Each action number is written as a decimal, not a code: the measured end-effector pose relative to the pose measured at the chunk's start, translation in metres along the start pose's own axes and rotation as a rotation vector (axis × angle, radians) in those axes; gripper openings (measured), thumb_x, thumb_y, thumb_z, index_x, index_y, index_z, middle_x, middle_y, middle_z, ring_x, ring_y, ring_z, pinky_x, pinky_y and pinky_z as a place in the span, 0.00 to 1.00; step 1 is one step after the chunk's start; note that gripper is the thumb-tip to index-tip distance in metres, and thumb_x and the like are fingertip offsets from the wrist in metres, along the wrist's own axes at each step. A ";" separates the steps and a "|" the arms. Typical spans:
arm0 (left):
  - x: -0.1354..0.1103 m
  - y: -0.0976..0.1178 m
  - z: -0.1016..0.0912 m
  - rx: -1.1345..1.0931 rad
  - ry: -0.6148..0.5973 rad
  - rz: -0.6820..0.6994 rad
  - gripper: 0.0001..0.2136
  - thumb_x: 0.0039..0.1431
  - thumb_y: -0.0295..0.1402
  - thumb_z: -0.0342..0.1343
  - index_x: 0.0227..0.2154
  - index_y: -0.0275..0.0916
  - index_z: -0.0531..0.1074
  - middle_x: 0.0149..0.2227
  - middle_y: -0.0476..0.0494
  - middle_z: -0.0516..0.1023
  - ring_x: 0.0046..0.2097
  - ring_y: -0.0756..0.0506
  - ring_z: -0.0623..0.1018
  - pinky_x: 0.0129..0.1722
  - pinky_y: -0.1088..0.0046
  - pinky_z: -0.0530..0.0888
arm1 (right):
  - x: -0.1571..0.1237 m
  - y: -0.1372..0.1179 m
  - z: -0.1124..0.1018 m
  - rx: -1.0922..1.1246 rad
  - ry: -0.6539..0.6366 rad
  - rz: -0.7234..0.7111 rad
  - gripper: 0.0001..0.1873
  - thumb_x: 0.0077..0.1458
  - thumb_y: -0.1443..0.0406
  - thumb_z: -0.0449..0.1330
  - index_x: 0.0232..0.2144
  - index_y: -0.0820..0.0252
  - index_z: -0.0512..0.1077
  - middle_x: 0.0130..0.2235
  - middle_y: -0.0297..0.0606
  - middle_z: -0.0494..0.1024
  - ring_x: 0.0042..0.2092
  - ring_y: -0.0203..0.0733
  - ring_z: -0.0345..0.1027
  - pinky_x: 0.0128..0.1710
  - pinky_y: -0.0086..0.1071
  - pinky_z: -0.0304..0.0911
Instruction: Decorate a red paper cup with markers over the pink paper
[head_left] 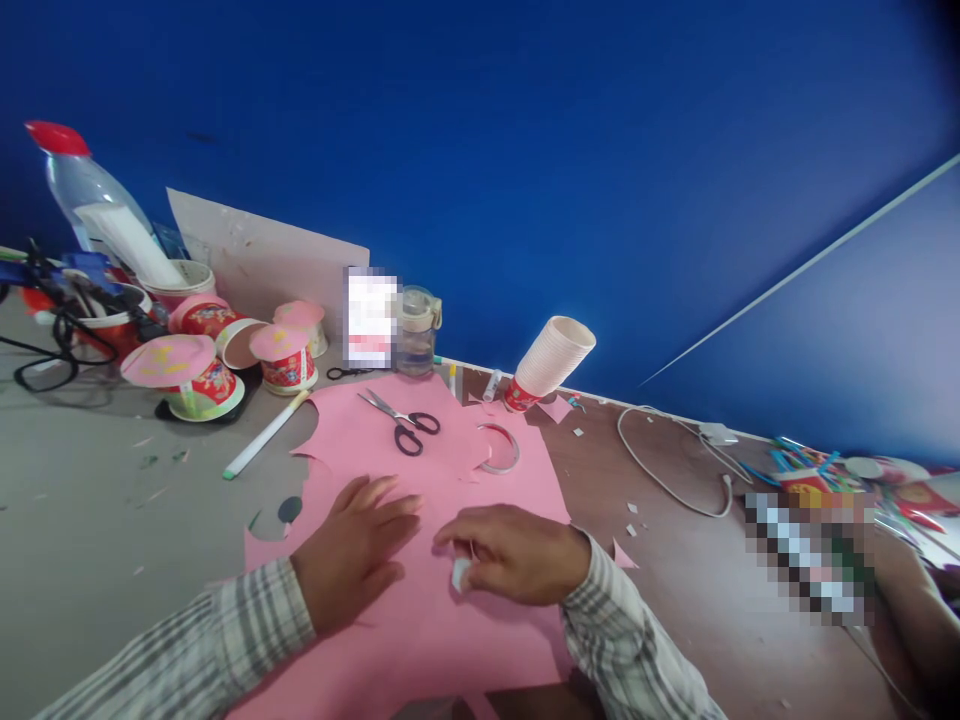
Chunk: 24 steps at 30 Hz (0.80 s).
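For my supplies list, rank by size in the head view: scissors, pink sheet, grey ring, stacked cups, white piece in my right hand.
1. Pink sheet
2. Stacked cups
3. Scissors
4. Grey ring
5. White piece, partly hidden

Soft, fairly dim light covered the bench (675, 590), while the blue wall (480, 180) paled toward the right but blackened at the top-right corner. A faint shadow edged the left hand (352, 555), slightly blurred. Wide-angle distortion stretched the bottle (97, 190) outward; coarse pixel blocks masked two patches.
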<state>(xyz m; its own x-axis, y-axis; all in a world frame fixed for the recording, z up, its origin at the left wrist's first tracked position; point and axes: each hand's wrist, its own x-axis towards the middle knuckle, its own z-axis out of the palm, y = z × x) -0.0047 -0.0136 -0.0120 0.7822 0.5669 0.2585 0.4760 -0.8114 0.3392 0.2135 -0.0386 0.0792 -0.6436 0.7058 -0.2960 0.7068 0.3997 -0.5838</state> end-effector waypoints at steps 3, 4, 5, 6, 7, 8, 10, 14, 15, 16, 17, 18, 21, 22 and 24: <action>0.000 -0.001 0.001 0.016 0.033 0.007 0.21 0.47 0.38 0.48 0.47 0.46 0.65 0.49 0.49 0.72 0.53 0.33 0.61 0.47 0.49 0.56 | 0.006 0.003 0.003 0.120 0.265 0.110 0.06 0.51 0.69 0.59 0.33 0.56 0.73 0.29 0.33 0.74 0.30 0.40 0.67 0.29 0.27 0.59; 0.001 -0.001 0.001 0.025 0.040 0.009 0.21 0.47 0.37 0.46 0.47 0.46 0.64 0.49 0.51 0.71 0.53 0.34 0.61 0.47 0.49 0.57 | 0.009 0.003 0.006 0.133 0.317 0.123 0.05 0.50 0.70 0.59 0.31 0.56 0.73 0.29 0.32 0.73 0.29 0.39 0.67 0.29 0.27 0.60; 0.001 -0.001 0.001 0.034 0.045 0.013 0.21 0.47 0.36 0.44 0.47 0.46 0.64 0.49 0.52 0.71 0.53 0.34 0.62 0.46 0.49 0.58 | 0.012 0.004 0.010 0.135 0.342 0.118 0.05 0.49 0.71 0.59 0.30 0.56 0.72 0.29 0.32 0.73 0.29 0.39 0.66 0.29 0.27 0.60; 0.002 0.000 0.000 0.044 0.049 0.019 0.21 0.46 0.35 0.43 0.47 0.46 0.65 0.49 0.53 0.70 0.52 0.34 0.62 0.45 0.50 0.59 | 0.015 0.005 0.014 0.128 0.346 0.101 0.06 0.49 0.72 0.59 0.29 0.56 0.72 0.29 0.32 0.73 0.29 0.39 0.66 0.29 0.27 0.60; 0.002 0.000 0.000 0.053 0.055 0.026 0.22 0.46 0.34 0.42 0.46 0.46 0.65 0.49 0.53 0.70 0.52 0.35 0.63 0.45 0.50 0.60 | 0.018 0.006 0.019 0.116 0.341 0.079 0.07 0.49 0.73 0.58 0.29 0.56 0.72 0.30 0.32 0.73 0.30 0.39 0.67 0.30 0.27 0.61; 0.003 0.000 -0.001 0.063 0.065 0.032 0.22 0.45 0.33 0.42 0.46 0.45 0.66 0.48 0.52 0.70 0.52 0.35 0.64 0.44 0.51 0.61 | 0.020 0.006 0.024 0.100 0.333 0.062 0.07 0.49 0.73 0.58 0.30 0.56 0.71 0.31 0.33 0.73 0.31 0.39 0.67 0.32 0.27 0.61; 0.004 0.001 -0.002 0.080 0.094 0.035 0.22 0.44 0.32 0.41 0.44 0.44 0.67 0.46 0.50 0.71 0.51 0.35 0.65 0.42 0.52 0.63 | 0.025 0.006 0.032 0.056 0.314 0.049 0.08 0.50 0.74 0.57 0.31 0.56 0.70 0.34 0.34 0.72 0.34 0.41 0.68 0.35 0.29 0.62; 0.005 0.003 -0.003 0.078 0.092 0.010 0.22 0.44 0.32 0.41 0.44 0.44 0.67 0.45 0.50 0.72 0.50 0.35 0.66 0.42 0.50 0.62 | 0.030 0.006 0.042 -0.050 0.270 0.086 0.08 0.52 0.73 0.56 0.34 0.57 0.68 0.37 0.38 0.71 0.38 0.46 0.68 0.38 0.33 0.63; 0.006 0.003 -0.003 0.068 0.072 -0.001 0.22 0.44 0.33 0.41 0.44 0.44 0.67 0.45 0.50 0.72 0.50 0.34 0.66 0.43 0.49 0.61 | 0.030 0.006 0.043 -0.071 0.257 0.094 0.07 0.52 0.72 0.55 0.34 0.57 0.68 0.38 0.38 0.71 0.38 0.46 0.68 0.38 0.33 0.63; 0.006 0.004 -0.003 0.056 0.050 -0.011 0.22 0.44 0.33 0.41 0.45 0.44 0.66 0.46 0.50 0.72 0.50 0.34 0.65 0.44 0.48 0.60 | 0.031 0.005 0.044 -0.089 0.246 0.101 0.07 0.52 0.72 0.55 0.34 0.57 0.68 0.38 0.39 0.71 0.39 0.47 0.68 0.39 0.33 0.63; 0.006 0.004 -0.004 0.044 0.031 -0.022 0.22 0.44 0.33 0.41 0.45 0.44 0.66 0.46 0.50 0.72 0.51 0.33 0.65 0.44 0.47 0.59 | 0.031 0.004 0.045 -0.102 0.236 0.109 0.07 0.53 0.72 0.55 0.35 0.57 0.68 0.39 0.39 0.70 0.39 0.47 0.68 0.39 0.33 0.63; 0.006 0.005 -0.004 0.033 0.018 -0.029 0.22 0.44 0.32 0.42 0.45 0.44 0.66 0.47 0.50 0.71 0.51 0.33 0.64 0.45 0.47 0.59 | 0.031 0.003 0.046 -0.110 0.228 0.121 0.07 0.53 0.71 0.55 0.35 0.57 0.67 0.39 0.39 0.70 0.39 0.47 0.68 0.39 0.33 0.63; 0.006 0.005 -0.005 0.023 0.027 -0.031 0.23 0.44 0.32 0.42 0.46 0.44 0.65 0.46 0.49 0.72 0.51 0.33 0.64 0.44 0.47 0.60 | 0.030 -0.001 0.048 -0.135 0.212 0.167 0.08 0.53 0.70 0.55 0.37 0.57 0.67 0.40 0.39 0.70 0.39 0.47 0.68 0.38 0.34 0.63; 0.006 0.005 -0.004 0.027 0.039 -0.027 0.23 0.44 0.32 0.42 0.47 0.44 0.65 0.46 0.49 0.72 0.51 0.33 0.65 0.44 0.48 0.60 | 0.030 -0.002 0.048 -0.154 0.204 0.182 0.08 0.53 0.70 0.55 0.38 0.57 0.67 0.41 0.40 0.70 0.39 0.48 0.69 0.38 0.35 0.63; 0.005 0.005 -0.003 0.041 0.050 -0.020 0.24 0.44 0.33 0.41 0.47 0.44 0.64 0.46 0.50 0.72 0.51 0.33 0.64 0.43 0.48 0.61 | 0.030 -0.003 0.048 -0.202 0.183 0.205 0.08 0.54 0.68 0.55 0.39 0.57 0.67 0.41 0.40 0.70 0.39 0.49 0.69 0.37 0.36 0.64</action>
<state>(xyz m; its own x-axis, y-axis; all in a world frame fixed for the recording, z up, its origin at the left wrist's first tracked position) 0.0005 -0.0141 -0.0061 0.7516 0.5885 0.2977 0.5082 -0.8045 0.3074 0.1783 -0.0468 0.0360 -0.4319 0.8694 -0.2399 0.8715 0.3338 -0.3592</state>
